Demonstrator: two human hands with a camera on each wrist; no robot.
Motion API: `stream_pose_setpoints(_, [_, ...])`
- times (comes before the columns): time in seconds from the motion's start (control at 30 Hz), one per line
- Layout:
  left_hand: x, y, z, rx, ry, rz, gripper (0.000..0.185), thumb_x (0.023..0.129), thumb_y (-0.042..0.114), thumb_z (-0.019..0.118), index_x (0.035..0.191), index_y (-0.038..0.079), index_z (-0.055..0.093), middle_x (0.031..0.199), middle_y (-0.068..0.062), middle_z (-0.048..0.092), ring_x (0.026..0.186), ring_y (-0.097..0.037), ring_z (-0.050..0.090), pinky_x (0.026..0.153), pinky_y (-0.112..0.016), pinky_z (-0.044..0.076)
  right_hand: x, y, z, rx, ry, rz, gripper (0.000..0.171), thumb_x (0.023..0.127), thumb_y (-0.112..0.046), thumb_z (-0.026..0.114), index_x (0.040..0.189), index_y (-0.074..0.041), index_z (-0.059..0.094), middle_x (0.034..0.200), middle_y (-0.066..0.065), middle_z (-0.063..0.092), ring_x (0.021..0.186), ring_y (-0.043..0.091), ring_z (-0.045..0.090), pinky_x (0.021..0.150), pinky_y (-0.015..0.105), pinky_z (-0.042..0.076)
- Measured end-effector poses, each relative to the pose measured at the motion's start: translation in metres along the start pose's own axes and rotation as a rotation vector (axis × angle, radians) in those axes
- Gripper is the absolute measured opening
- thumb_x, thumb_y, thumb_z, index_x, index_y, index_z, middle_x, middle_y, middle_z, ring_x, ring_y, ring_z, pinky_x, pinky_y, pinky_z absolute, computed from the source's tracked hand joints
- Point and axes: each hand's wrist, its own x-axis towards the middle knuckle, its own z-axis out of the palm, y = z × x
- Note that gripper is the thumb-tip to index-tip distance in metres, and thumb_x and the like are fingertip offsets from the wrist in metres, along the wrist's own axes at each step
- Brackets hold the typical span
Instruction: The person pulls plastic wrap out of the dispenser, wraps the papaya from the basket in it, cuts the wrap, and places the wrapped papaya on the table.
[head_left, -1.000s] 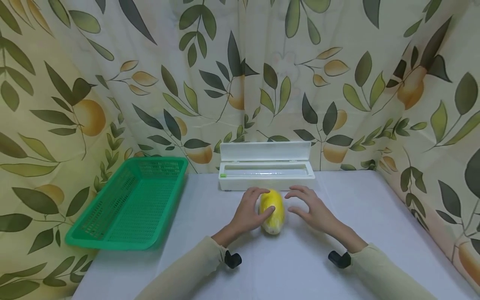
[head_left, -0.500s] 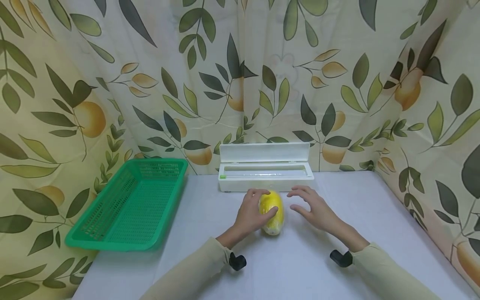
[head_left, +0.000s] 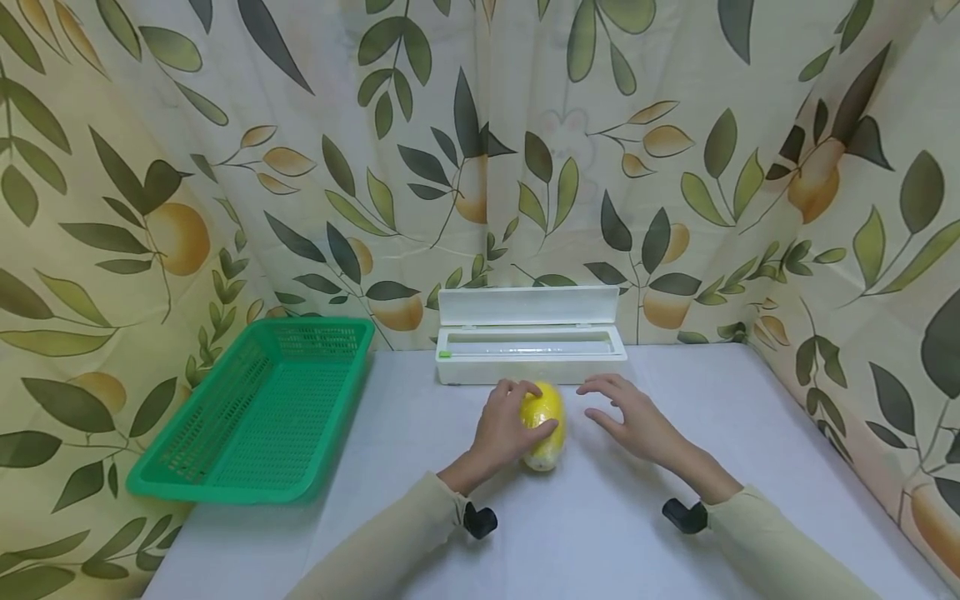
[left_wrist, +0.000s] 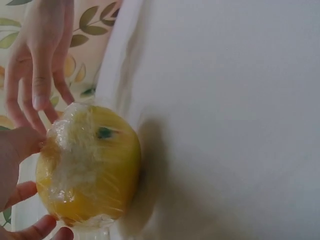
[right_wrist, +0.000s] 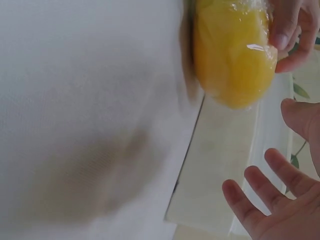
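A long yellow fruit [head_left: 546,442] wrapped in shiny cling film lies on the white-covered table, one end towards the person. My left hand [head_left: 501,429] holds it from the left and above, thumb on the near part and fingers at the far end. In the left wrist view, the film bunches whitish over one end of the fruit [left_wrist: 107,170], and a small dark green mark shows beneath it. To the right, my right hand [head_left: 633,421] hovers with fingers spread, apart from the fruit. The right wrist view shows that gap between its fingertips [right_wrist: 232,190] and the fruit [right_wrist: 232,55].
Just behind the fruit stands a white cling film dispenser [head_left: 532,372], lid [head_left: 528,307] raised, with a roll of film inside and a small green piece at its left. A green plastic basket [head_left: 315,467] sits on the left. Leaf-patterned curtains [head_left: 480,167] enclose the table.
My left hand has shifted slightly right, its thumb reaching farther over the fruit. My right hand has drawn a little to the right, away from it.
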Motion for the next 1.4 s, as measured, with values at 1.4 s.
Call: stream_pose_setpoints(1.4, [-0.015,-0.052,-0.019,0.028,-0.075,0.556,0.029,0.088,-0.004,0.075,0.111,0.013,0.072,0.133,-0.011,0.06,0.12,-0.024,0.061,0.105,-0.033,0.05,-0.015,-0.01,0.033,0.0,-0.075,-0.218,0.05,0.075,0.009,0.085,0.111,-0.022,0.071,0.142,0.017,0.054,0.122,0.036,0.06,0.095,0.052,0.055])
